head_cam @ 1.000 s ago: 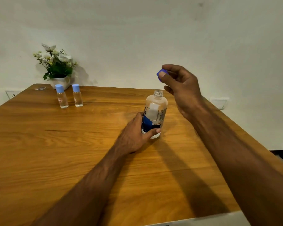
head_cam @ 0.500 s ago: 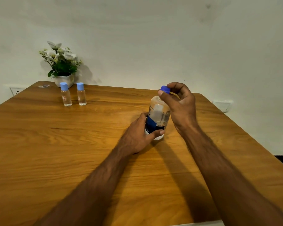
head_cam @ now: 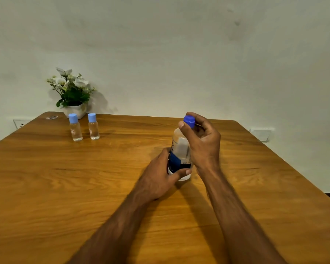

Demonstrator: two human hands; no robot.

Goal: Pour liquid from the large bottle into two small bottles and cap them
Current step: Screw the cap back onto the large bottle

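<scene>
While the left hand is gripping the large bottle upright on the bench, the right hand is pinching its blue cap at the neck, probably screwing it, with both small bottles standing capped far off.

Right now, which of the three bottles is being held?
The large bottle with the dark blue label: the left hand grips its base while the right hand pinches its blue cap. The two small bottles stand untouched near the flower pot.
</scene>
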